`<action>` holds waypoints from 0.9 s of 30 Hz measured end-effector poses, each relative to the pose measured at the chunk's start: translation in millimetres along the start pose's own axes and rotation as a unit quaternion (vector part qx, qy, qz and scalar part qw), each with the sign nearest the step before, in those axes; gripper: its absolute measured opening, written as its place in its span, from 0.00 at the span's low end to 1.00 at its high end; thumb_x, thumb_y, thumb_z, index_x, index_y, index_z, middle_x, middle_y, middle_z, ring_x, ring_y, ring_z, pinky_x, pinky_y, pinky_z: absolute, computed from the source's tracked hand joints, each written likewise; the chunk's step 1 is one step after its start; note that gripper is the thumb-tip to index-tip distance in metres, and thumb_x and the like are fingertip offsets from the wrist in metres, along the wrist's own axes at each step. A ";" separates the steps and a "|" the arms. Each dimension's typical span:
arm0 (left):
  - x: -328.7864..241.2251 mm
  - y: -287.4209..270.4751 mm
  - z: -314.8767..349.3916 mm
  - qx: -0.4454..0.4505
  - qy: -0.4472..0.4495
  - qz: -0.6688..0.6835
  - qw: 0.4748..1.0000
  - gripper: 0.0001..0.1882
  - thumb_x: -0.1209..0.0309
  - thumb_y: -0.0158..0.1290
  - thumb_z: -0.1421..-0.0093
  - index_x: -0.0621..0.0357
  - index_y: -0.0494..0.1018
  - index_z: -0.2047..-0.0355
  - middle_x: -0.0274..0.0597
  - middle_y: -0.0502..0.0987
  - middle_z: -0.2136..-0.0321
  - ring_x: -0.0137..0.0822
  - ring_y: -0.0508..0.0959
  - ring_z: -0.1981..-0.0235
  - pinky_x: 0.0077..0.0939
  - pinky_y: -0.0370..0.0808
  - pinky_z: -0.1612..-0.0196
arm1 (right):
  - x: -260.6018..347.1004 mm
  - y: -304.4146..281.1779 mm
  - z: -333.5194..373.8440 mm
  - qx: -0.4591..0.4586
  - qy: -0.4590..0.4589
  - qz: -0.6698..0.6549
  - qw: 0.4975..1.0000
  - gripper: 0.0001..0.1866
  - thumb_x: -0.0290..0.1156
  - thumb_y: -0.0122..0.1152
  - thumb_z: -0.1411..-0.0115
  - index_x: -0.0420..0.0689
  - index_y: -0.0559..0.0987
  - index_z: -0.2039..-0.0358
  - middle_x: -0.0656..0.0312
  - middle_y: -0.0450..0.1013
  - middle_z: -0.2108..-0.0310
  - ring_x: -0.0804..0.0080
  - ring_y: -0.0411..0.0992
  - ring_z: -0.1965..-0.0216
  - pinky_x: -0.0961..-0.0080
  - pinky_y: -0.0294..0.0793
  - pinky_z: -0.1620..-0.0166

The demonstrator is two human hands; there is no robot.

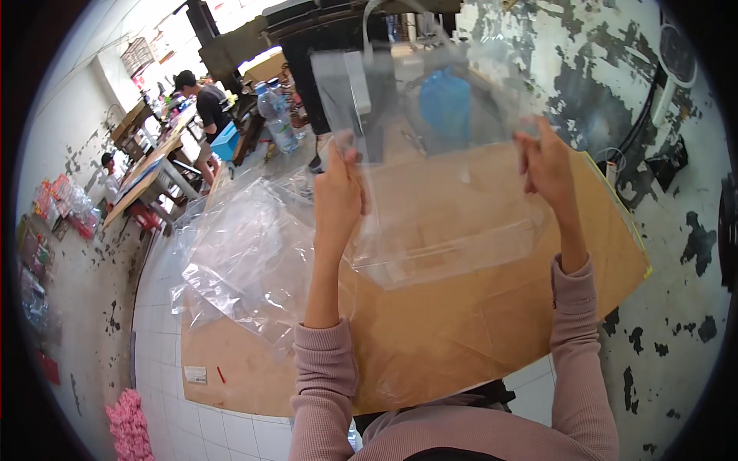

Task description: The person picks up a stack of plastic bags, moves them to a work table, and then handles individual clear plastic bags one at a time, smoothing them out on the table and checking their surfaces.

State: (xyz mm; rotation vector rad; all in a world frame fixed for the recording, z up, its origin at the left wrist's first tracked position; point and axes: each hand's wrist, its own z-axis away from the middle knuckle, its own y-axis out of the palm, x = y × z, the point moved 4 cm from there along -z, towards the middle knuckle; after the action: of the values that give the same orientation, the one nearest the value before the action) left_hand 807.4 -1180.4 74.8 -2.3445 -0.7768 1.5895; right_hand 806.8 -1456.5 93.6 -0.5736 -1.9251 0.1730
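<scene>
Both hands are clenched on a clear plastic bag (446,207), held up in front of the body over the far part of the tabletop (430,330): the left hand (338,180) closes on its left edge, thumb up, and the right hand (544,163) has its fingers curled at the right edge. The bag is thin, glossy and roughly rectangular, with creases and a folded band along its lower end. A pale curved strip (369,31) arches above its upper edge; whether it is a handle of the bag cannot be told. The tabletop is smooth and tan, covered on the left by a crinkled heap of clear plastic sheeting (246,238) full of bright reflections. Ribbed pink sleeves (327,361) cover the forearms. Clear plastic bottles (278,119) stand beyond the heap, near a light-blue box (225,141); at lower left lies a bunched, bumpy pink cloth (129,424). Paint flakes from the grey-and-white wall (615,46). The right fingertips are blurred, and a blue object (446,104) shows only hazily through the bag. A small white label (195,374) beside a thin red stick (221,375) carries print too small to read.
</scene>
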 end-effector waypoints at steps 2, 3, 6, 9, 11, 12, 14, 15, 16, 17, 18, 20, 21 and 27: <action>53.2 29.8 -4.4 0.009 0.034 -0.071 0.997 0.17 0.68 0.39 0.41 0.66 0.59 0.54 0.51 0.72 0.82 0.40 0.74 0.84 0.31 0.67 0.83 | -33.5 13.3 7.3 0.035 0.027 0.060 0.997 0.12 0.29 0.44 0.43 0.39 0.64 0.60 0.58 0.63 0.88 0.70 0.65 0.91 0.75 0.63 0.88; 81.4 45.3 -3.9 0.015 0.068 -0.143 0.987 0.18 0.68 0.41 0.42 0.68 0.60 0.55 0.54 0.72 0.83 0.45 0.74 0.83 0.34 0.68 0.82 | -60.8 22.1 10.0 0.066 0.037 0.078 0.994 0.11 0.29 0.44 0.44 0.38 0.64 0.62 0.55 0.65 0.88 0.65 0.67 0.88 0.72 0.66 0.86; 123.0 86.4 12.6 -0.016 0.177 -0.364 0.914 0.23 0.65 0.44 0.44 0.71 0.57 0.54 0.53 0.72 0.84 0.52 0.72 0.83 0.39 0.68 0.81 | -144.6 41.1 24.5 0.048 -0.185 0.278 0.941 0.10 0.30 0.44 0.44 0.38 0.64 0.64 0.47 0.68 0.83 0.52 0.70 0.78 0.63 0.69 0.77; 74.1 75.8 19.2 0.155 0.055 -0.333 0.929 0.26 0.63 0.44 0.44 0.67 0.55 0.50 0.59 0.72 0.73 0.54 0.73 0.69 0.43 0.70 0.69 | -153.6 43.4 35.5 0.002 -0.106 0.299 0.948 0.16 0.33 0.45 0.45 0.37 0.63 0.58 0.43 0.69 0.80 0.42 0.66 0.79 0.57 0.66 0.74; 65.8 65.2 37.8 0.108 0.143 -0.391 0.903 0.28 0.60 0.42 0.44 0.66 0.53 0.48 0.64 0.65 0.63 0.56 0.66 0.58 0.49 0.64 0.60 | -124.8 40.1 36.2 0.044 0.027 0.357 0.933 0.18 0.36 0.47 0.45 0.38 0.64 0.57 0.39 0.68 0.70 0.48 0.68 0.66 0.57 0.66 0.65; 59.9 67.3 48.4 0.064 0.242 -0.434 0.865 0.30 0.57 0.41 0.43 0.65 0.51 0.47 0.69 0.58 0.53 0.58 0.58 0.48 0.54 0.58 0.52 | -116.9 38.6 40.1 0.045 0.029 0.356 0.933 0.18 0.36 0.47 0.45 0.38 0.64 0.57 0.39 0.68 0.70 0.48 0.68 0.66 0.57 0.66 0.65; 68.5 85.3 77.2 0.139 0.228 -0.331 0.905 0.29 0.56 0.39 0.42 0.62 0.51 0.46 0.66 0.51 0.49 0.57 0.50 0.45 0.56 0.50 0.48 | -88.9 43.0 56.0 0.016 -0.168 0.465 0.869 0.23 0.43 0.47 0.45 0.41 0.63 0.53 0.41 0.60 0.53 0.54 0.59 0.49 0.53 0.57 0.52; 71.7 93.2 88.8 0.210 0.209 -0.219 0.930 0.29 0.55 0.36 0.41 0.58 0.50 0.44 0.63 0.44 0.44 0.56 0.42 0.41 0.58 0.42 0.45 | -75.3 49.6 66.7 0.097 -0.194 0.369 0.904 0.25 0.45 0.47 0.46 0.44 0.63 0.51 0.44 0.57 0.50 0.54 0.53 0.46 0.49 0.49 0.48; 75.1 94.9 93.5 0.210 0.206 -0.223 0.929 0.29 0.55 0.36 0.41 0.58 0.50 0.44 0.63 0.44 0.44 0.56 0.42 0.41 0.58 0.42 0.45 | -66.6 57.8 78.7 0.177 -0.216 0.266 0.923 0.27 0.47 0.47 0.46 0.47 0.62 0.49 0.47 0.54 0.47 0.54 0.47 0.42 0.46 0.42 0.45; 72.3 97.0 99.3 0.227 0.220 -0.264 0.911 0.29 0.54 0.35 0.41 0.57 0.50 0.44 0.62 0.44 0.44 0.56 0.42 0.41 0.57 0.43 0.45 | -69.7 60.6 87.9 0.178 -0.215 0.264 0.923 0.27 0.47 0.47 0.46 0.47 0.62 0.49 0.47 0.54 0.47 0.54 0.47 0.42 0.46 0.42 0.45; 71.3 98.7 102.9 0.244 0.234 -0.303 0.891 0.29 0.53 0.34 0.41 0.56 0.50 0.43 0.61 0.45 0.44 0.57 0.43 0.41 0.56 0.43 0.45 | -74.6 68.7 98.5 0.209 -0.252 0.327 0.887 0.27 0.51 0.45 0.46 0.51 0.62 0.48 0.51 0.53 0.45 0.55 0.46 0.41 0.43 0.40 0.45; 73.0 99.9 102.9 0.232 0.235 -0.332 0.884 0.29 0.53 0.34 0.41 0.55 0.50 0.43 0.60 0.45 0.43 0.58 0.43 0.41 0.57 0.43 0.45 | -81.5 77.4 106.3 0.242 -0.286 0.386 0.843 0.28 0.54 0.43 0.46 0.55 0.62 0.48 0.56 0.51 0.43 0.55 0.45 0.41 0.41 0.37 0.45; 73.3 100.8 102.2 0.218 0.239 -0.359 0.876 0.29 0.53 0.34 0.41 0.53 0.50 0.43 0.58 0.46 0.43 0.58 0.44 0.42 0.57 0.43 0.45 | -86.1 79.4 106.0 0.255 -0.263 0.392 0.844 0.30 0.57 0.41 0.47 0.57 0.61 0.47 0.57 0.50 0.42 0.55 0.44 0.40 0.38 0.36 0.46; 72.6 99.2 101.5 0.207 0.229 -0.350 0.885 0.32 0.48 0.38 0.45 0.48 0.52 0.43 0.57 0.46 0.43 0.60 0.43 0.42 0.58 0.43 0.46 | -88.7 80.8 104.0 0.297 -0.223 0.395 0.840 0.40 0.65 0.44 0.55 0.60 0.57 0.44 0.60 0.46 0.40 0.58 0.40 0.39 0.38 0.33 0.46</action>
State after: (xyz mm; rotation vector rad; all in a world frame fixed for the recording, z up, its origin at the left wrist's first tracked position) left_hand 766.1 -1237.8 -68.1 -1.7204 -0.9086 0.7565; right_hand 766.6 -1412.7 -53.7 -0.9151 -1.7972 1.4942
